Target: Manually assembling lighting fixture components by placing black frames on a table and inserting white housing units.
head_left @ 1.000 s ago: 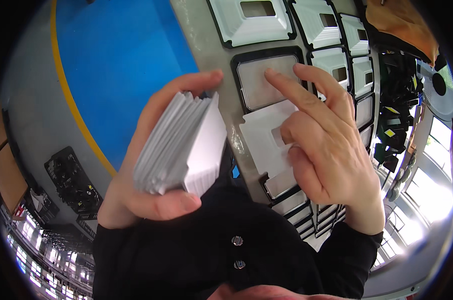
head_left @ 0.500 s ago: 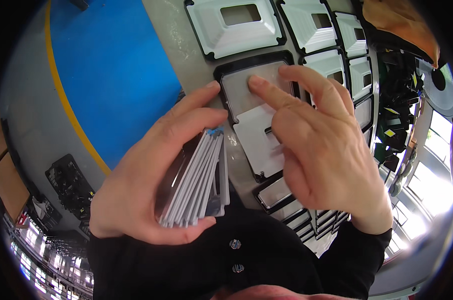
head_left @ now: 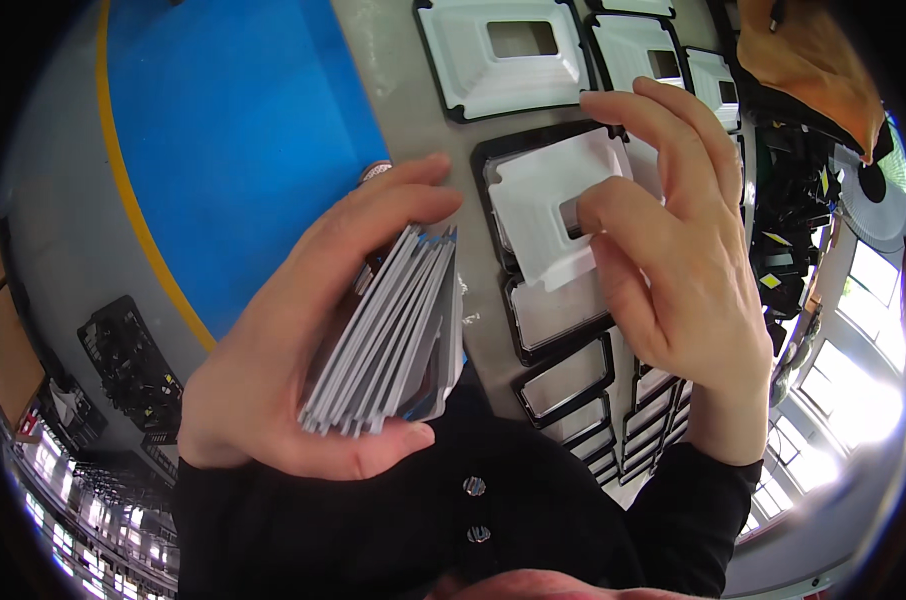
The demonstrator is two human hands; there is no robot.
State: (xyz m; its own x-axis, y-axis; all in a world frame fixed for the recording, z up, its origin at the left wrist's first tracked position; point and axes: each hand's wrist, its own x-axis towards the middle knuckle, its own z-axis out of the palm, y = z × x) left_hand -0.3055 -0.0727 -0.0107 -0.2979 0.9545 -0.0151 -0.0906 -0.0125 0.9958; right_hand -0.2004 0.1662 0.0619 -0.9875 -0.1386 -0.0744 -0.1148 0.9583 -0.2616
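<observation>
My left hand (head_left: 258,365) is wrapped round a thick stack of thin white panels (head_left: 383,335), held on edge with fingers above and thumb below. Between thumb and forefinger, my right hand (head_left: 688,250) pinches a single white panel (head_left: 528,200) at its rectangular cut-out; the other fingers stretch away from it. That panel has notched corners and lies tilted over a black frame (head_left: 485,160), covering most of it. Whether it touches the frame all round I cannot tell. Just nearer to me is another black frame with a clear pane (head_left: 563,305).
Black frames holding white panels (head_left: 463,60) stand in rows on the grey table (head_left: 403,110) beyond my hands. Nearer frames (head_left: 568,380) show clear panes. A blue surface (head_left: 243,150) lies left, a brown cloth (head_left: 813,60) far right, and dark parts (head_left: 778,220) beyond the rows.
My right hand has brought the white panel farther up over the frame, which showed its bare pane before. The left hand still grips the stack. The whole view has shifted slightly.
</observation>
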